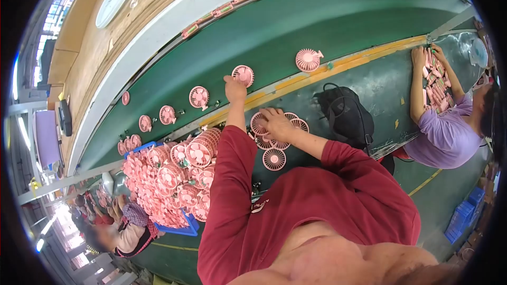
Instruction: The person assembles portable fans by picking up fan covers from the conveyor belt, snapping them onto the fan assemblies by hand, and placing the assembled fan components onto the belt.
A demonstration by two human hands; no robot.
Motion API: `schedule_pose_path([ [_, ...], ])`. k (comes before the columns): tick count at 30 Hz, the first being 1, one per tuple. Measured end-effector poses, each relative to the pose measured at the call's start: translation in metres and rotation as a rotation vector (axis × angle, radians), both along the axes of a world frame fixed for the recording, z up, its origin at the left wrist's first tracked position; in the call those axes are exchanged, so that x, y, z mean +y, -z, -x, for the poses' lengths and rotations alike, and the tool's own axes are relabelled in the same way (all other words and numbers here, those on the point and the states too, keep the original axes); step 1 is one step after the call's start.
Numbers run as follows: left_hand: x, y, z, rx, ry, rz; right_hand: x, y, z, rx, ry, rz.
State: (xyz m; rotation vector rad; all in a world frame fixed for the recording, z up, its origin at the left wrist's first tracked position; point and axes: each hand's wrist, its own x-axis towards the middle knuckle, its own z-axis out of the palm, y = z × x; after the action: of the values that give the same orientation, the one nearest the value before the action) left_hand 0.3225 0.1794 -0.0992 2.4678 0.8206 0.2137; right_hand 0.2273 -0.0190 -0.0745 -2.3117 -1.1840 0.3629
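At the belt's near edge, my left hand [236, 89] grips the rim of a round pink fan head [243, 76] with blades inside. My right hand [278, 126] has its fingers bent over a small pile of round pink fan grilles and takes hold of one grille [259, 123] by its edge. Another grille [274, 159] lies at the near side of that pile. Further fan heads sit on the belt: one [308, 60] to the right and one [199, 97] to the left, in a line with several more.
The green conveyor belt [364, 8] runs along the far side. On my left, a blue crate [191, 225] bears a high heap of pink fan parts [153, 174]. A black bag [346, 116] lies to my right. Beyond it, a co-worker in a purple shirt [443, 136] handles pink parts.
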Motion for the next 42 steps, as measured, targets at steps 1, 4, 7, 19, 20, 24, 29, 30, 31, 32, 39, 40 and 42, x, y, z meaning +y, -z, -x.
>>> schedule_pose_path([
  [1, -0.002, -0.001, 0.002, -0.048, -0.062, 0.015, -0.001, 0.005, -0.003, 0.010, -0.030, -0.002],
  [4, 0.003, 0.005, 0.009, -0.078, -0.015, 0.018, -0.005, 0.014, -0.009, 0.025, -0.003, -0.109],
  [7, -0.001, -0.001, 0.013, -0.015, 0.066, 0.004, -0.006, 0.012, -0.020, 0.111, 0.149, -0.459],
  [19, -0.061, -0.044, 0.079, -0.380, 0.298, 0.106, -0.029, -0.015, -0.043, 0.521, 0.551, -0.780],
  [20, -0.061, -0.042, 0.084, -0.481, 0.348, 0.233, -0.030, -0.012, -0.043, 0.435, 0.579, -0.654],
  [24, -0.070, -0.043, 0.107, -0.521, 0.215, 0.512, -0.029, -0.031, -0.027, 0.490, 0.686, -0.897],
  [29, -0.087, -0.069, 0.130, -0.522, 0.023, 0.632, -0.029, -0.037, -0.022, 0.336, 0.621, -0.757],
  [30, -0.082, -0.066, 0.134, -0.540, 0.036, 0.656, -0.032, -0.042, -0.020, 0.279, 0.545, -0.710],
  [31, -0.075, -0.060, 0.138, -0.558, 0.048, 0.680, -0.035, -0.047, -0.019, 0.223, 0.470, -0.661],
  [32, -0.065, -0.054, 0.142, -0.533, 0.083, 0.699, -0.030, -0.041, -0.018, 0.068, 0.424, -0.685],
  [39, -0.080, -0.069, 0.151, -0.534, -0.132, 1.310, -0.007, -0.041, 0.012, 0.286, 0.219, -0.733],
  [40, -0.081, -0.071, 0.154, -0.549, -0.128, 1.416, -0.006, -0.041, 0.016, 0.292, 0.214, -0.718],
  [42, -0.079, -0.078, 0.159, -0.563, -0.106, 1.541, -0.006, -0.039, 0.017, 0.273, 0.193, -0.696],
])
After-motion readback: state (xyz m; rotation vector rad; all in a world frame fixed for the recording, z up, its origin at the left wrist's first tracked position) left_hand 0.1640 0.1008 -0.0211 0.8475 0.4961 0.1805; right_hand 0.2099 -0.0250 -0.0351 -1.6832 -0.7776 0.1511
